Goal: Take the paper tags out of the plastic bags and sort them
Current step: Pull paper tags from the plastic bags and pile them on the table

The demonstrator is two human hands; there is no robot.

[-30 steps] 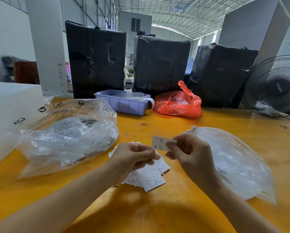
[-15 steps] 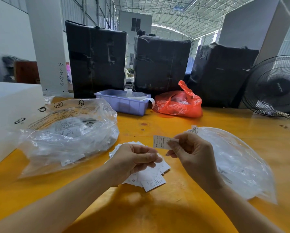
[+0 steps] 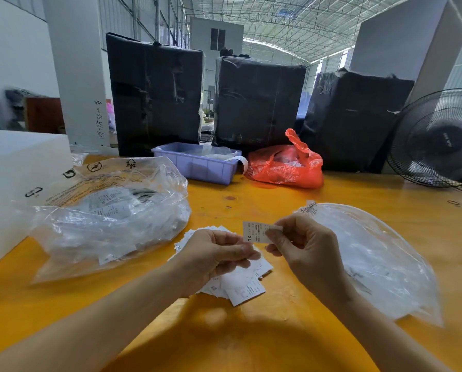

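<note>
My right hand (image 3: 307,253) pinches a single white paper tag (image 3: 254,232) printed "XL", held upright above the yellow table (image 3: 251,339). Just to its left, my left hand (image 3: 213,256) is curled with the thumb pressed on a fanned stack of white paper tags (image 3: 243,288); the tags stick out above and below the fingers. A large crumpled clear plastic bag (image 3: 112,224) with several tags inside lies at the left. A flatter clear bag (image 3: 372,259) lies at the right, behind my right hand.
A lilac plastic bin (image 3: 197,165) and a red plastic bag (image 3: 286,165) sit at the table's far side before three black-wrapped boxes (image 3: 154,98). A black fan (image 3: 439,140) stands at far right, a white box (image 3: 15,178) at left.
My right hand has shifted the XL tag slightly to the right. My left hand and the stack have barely moved.
</note>
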